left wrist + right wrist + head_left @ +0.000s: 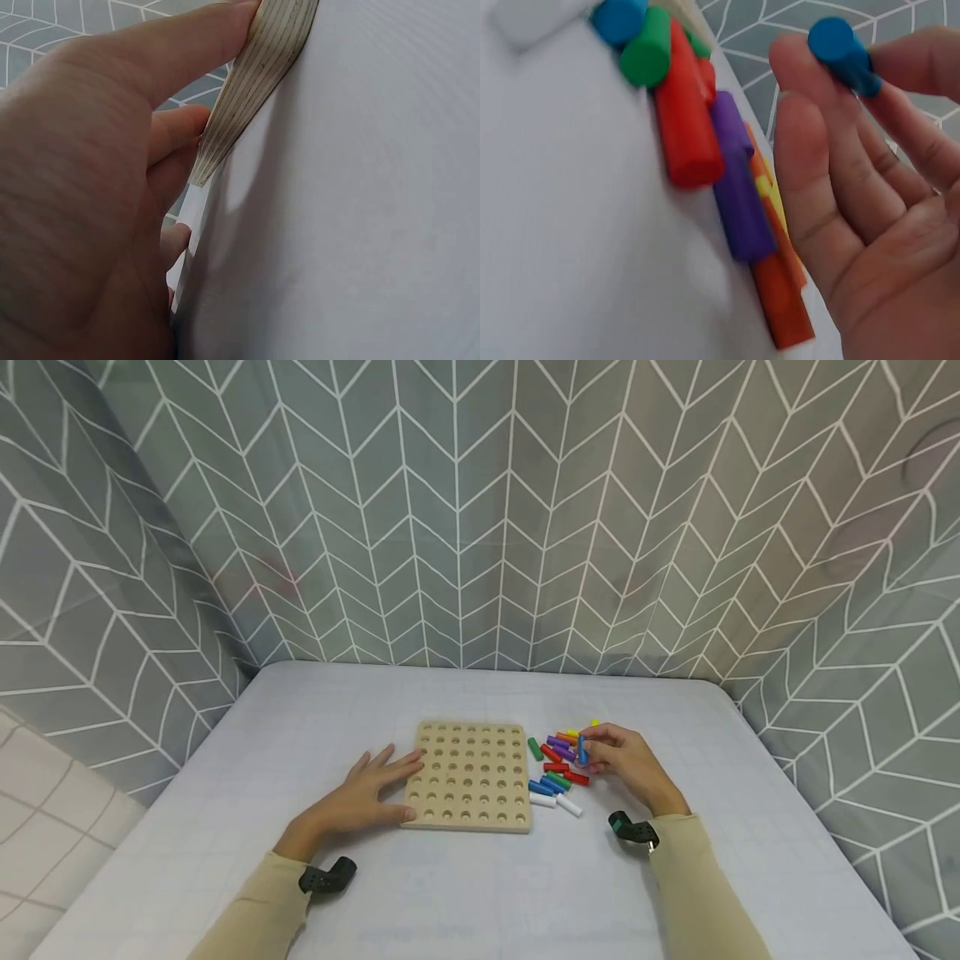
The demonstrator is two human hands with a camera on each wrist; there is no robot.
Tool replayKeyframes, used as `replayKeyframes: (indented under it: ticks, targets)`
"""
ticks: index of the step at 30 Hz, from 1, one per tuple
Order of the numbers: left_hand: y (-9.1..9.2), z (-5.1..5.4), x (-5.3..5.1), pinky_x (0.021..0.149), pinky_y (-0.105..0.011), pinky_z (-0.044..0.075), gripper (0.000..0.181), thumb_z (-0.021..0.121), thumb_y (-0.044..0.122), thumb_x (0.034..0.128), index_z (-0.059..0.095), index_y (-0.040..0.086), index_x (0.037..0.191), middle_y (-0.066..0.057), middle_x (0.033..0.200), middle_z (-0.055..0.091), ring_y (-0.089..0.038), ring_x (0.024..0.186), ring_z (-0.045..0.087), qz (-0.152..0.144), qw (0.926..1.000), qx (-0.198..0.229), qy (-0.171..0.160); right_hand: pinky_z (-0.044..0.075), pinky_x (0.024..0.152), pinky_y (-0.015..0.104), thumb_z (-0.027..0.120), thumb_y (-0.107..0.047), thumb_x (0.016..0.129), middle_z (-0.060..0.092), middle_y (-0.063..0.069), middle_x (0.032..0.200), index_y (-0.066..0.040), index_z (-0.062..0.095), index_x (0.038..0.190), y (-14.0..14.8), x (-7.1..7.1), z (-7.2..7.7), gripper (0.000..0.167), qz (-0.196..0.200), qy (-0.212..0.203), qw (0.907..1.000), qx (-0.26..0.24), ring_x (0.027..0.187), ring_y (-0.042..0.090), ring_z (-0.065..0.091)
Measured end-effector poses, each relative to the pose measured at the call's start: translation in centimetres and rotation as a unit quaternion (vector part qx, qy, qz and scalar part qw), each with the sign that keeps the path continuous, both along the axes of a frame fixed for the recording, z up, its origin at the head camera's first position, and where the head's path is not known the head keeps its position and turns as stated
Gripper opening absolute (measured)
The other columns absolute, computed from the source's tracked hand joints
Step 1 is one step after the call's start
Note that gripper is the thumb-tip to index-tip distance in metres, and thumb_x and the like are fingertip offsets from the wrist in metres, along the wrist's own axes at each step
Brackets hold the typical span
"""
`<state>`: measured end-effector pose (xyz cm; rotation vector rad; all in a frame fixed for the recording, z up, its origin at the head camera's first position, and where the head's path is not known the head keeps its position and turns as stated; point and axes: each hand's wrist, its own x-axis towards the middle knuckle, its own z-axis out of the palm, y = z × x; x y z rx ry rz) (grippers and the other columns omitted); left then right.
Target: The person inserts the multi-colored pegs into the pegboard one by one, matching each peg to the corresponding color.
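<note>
A blue peg (844, 52) is pinched between the thumb and fingers of my right hand (628, 764), raised above a loose pile of pegs. My left hand (363, 797) lies at the left edge of a square wooden pegboard (467, 777), its fingers spread and its thumb and fingertips touching the edge. Rows of round holes cover the board, and no peg stands in them. In the left wrist view the board's layered side (255, 82) shows beside the fingers. Red (690, 127), purple (742, 195), green, orange, yellow, blue and white pegs lie right of the board.
A white cloth (480, 893) covers the table. Two white pegs (568, 805) lie at the near side of the pile, close to the board's right edge. Grey patterned curtains (480, 527) hang behind the table and along its sides.
</note>
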<state>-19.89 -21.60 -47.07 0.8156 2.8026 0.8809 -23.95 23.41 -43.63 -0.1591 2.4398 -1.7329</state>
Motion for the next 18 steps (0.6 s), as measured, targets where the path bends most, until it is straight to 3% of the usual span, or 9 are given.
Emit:
replayKeyframes:
  ticks: [5, 11, 18]
  targets:
    - [0.0, -0.2, -0.1, 0.119, -0.061, -0.004, 0.083, 0.070, 0.059, 0.0851, 0.044, 0.019, 0.153, 0.005, 0.163, 0.028, -0.039, 0.152, 0.008, -0.003, 1.0000, 0.002, 0.000, 0.059, 0.085, 0.034, 0.062, -0.021, 0.100, 0.060, 0.020, 0.119, 0.003, 0.054, 0.137, -0.9, -0.5, 0.1, 0.045, -0.018, -0.005, 0.9992, -0.035, 0.092, 0.026, 0.067]
    - [0.0, -0.2, -0.2, 0.118, -0.062, -0.005, 0.082, 0.070, 0.058, 0.0855, 0.045, 0.018, 0.153, 0.005, 0.163, 0.029, -0.040, 0.151, 0.008, -0.005, 1.0000, 0.009, -0.001, 0.058, 0.084, 0.028, 0.060, -0.018, 0.101, 0.058, 0.020, 0.124, -0.001, 0.053, 0.142, -2.1, -1.1, 0.2, 0.045, -0.050, -0.016, 0.9962, -0.069, 0.097, 0.024, 0.067]
    - [-0.1, -0.3, -0.1, 0.118, -0.062, -0.004, 0.082, 0.069, 0.058, 0.0859, 0.045, 0.019, 0.153, 0.005, 0.163, 0.029, -0.041, 0.151, 0.009, -0.003, 1.0000, 0.004, 0.008, 0.058, 0.087, 0.029, 0.060, -0.014, 0.102, 0.058, 0.020, 0.128, -0.001, 0.050, 0.144, -3.4, -1.7, 0.3, 0.046, -0.073, -0.026, 0.9912, -0.107, 0.104, 0.024, 0.067]
